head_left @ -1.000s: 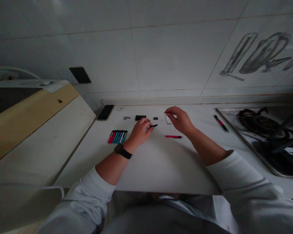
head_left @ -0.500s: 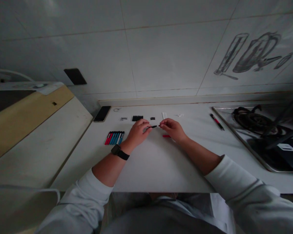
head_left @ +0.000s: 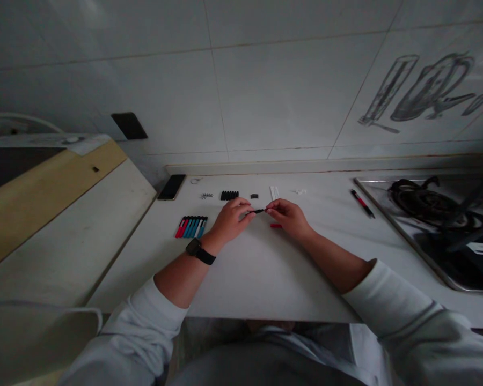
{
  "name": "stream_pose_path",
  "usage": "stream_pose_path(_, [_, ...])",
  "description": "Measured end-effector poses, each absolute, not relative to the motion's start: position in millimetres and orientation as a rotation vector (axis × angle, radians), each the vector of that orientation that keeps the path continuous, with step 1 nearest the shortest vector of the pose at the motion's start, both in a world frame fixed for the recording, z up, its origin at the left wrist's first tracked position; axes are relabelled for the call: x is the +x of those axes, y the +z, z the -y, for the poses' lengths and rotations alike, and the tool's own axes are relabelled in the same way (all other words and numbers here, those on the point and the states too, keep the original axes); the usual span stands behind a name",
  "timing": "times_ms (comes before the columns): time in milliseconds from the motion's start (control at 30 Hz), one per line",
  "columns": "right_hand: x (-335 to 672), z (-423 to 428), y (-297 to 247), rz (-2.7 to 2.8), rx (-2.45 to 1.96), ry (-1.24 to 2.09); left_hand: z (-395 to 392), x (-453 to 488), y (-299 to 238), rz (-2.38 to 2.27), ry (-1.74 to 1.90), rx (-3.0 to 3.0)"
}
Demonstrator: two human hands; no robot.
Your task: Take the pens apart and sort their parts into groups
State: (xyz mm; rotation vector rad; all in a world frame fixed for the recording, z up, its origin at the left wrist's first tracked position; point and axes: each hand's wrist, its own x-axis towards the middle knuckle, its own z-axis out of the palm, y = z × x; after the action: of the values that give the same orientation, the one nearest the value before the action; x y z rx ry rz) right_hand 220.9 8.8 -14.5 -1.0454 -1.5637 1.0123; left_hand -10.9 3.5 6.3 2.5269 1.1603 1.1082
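My left hand (head_left: 230,219) is closed in a pinch on a thin black pen part (head_left: 258,211), which points right. My right hand (head_left: 290,216) pinches a tiny piece at the part's right end, mostly hidden by the fingertips. The two meet or nearly touch. Just below the right fingers lies a red pen barrel (head_left: 276,225). Beyond the hands sit a row of black pen grips (head_left: 229,195), small dark pieces (head_left: 254,196) and thin white tubes (head_left: 274,192).
Left on the white counter (head_left: 261,279) are red, blue and white barrels (head_left: 191,227), small springs (head_left: 206,196) and a phone (head_left: 172,187). Small white pieces (head_left: 301,191) lie at the back. On the right are a red-and-black pen (head_left: 362,203) and a gas hob (head_left: 410,230).
My right hand has brought its tiny piece against or close to the black part's end, closing the gap between them. The whole view has shifted slightly.
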Motion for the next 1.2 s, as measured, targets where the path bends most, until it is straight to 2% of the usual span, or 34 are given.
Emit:
stream_pose_path(200, [219.2, -3.2, -13.5, 1.64, -1.076, 0.969, -2.9, -10.6, 5.6, -1.11, 1.117, 2.545])
stream_pose_path(433, [218.9, 4.1, 0.6, 1.9, -0.93, 0.681, -1.2, -10.4, 6.2, -1.002, 1.045, 2.623])
stream_pose_path(700, [272.4, -39.3, -3.1, 1.765, -1.319, 0.302, -5.3, -12.0, 5.8, -1.142, 1.112, 2.59])
stream_pose_path(933, [287.0, -54.5, -18.0, 2.158, -1.413, 0.181, -6.7, -11.9, 1.4, -1.106, 1.109, 2.643])
stream_pose_path(1200, [283.7, -55.4, -21.4, 2.278, -1.423, 0.139, -6.5, -12.2, 1.8, -1.099, 1.071, 2.648])
